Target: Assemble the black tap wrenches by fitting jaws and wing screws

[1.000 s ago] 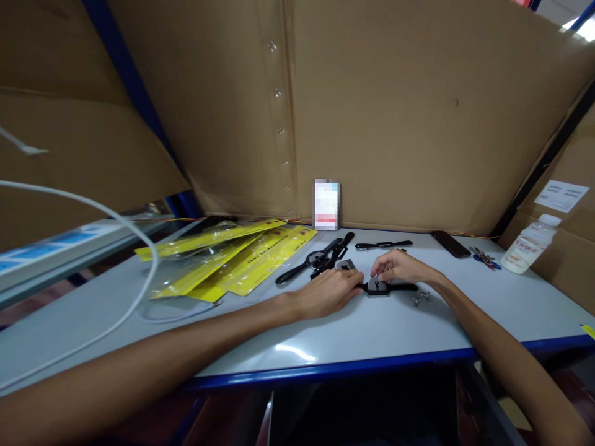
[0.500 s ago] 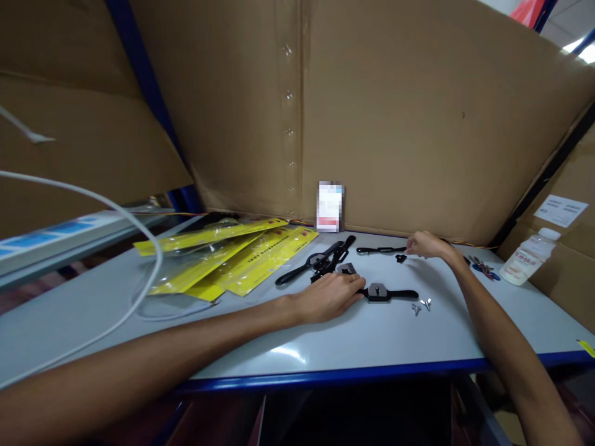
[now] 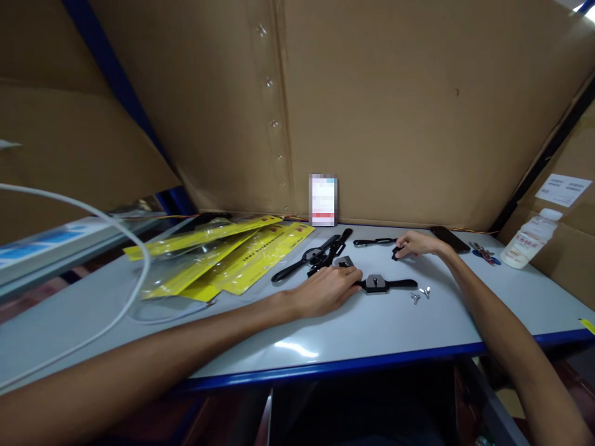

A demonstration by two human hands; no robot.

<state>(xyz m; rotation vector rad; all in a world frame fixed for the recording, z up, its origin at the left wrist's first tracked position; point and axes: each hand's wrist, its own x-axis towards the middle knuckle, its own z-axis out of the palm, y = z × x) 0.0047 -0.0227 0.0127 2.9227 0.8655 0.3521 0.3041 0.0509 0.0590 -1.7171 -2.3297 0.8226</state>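
Note:
On the table lies a black spokeshave (image 3: 377, 284) with a grey blade on its middle. My left hand (image 3: 329, 288) is closed over its left handle, which the fingers hide. Further back, my right hand (image 3: 413, 244) pinches a small black metal cap (image 3: 396, 253), just in front of a spokeshave frame (image 3: 374, 242) without a blade. More black spokeshaves (image 3: 320, 254) lie crossed in a pile behind my left hand, with a loose grey blade (image 3: 344, 262) beside it. Two silver wing screws (image 3: 421, 295) rest to the right of the near spokeshave.
Yellow blister packs (image 3: 246, 257) overlap at the left, near a white cable (image 3: 144, 248). A pixelated upright card or screen (image 3: 323, 200) leans on the cardboard wall (image 3: 372, 111). To the right are a dark phone (image 3: 450, 239), keys (image 3: 482, 252) and a white bottle (image 3: 530, 240).
My right hand has closed on the small black cap, which lay on the table, and has come slightly nearer and left. My left hand stays on the spokeshave. The view has shifted a little.

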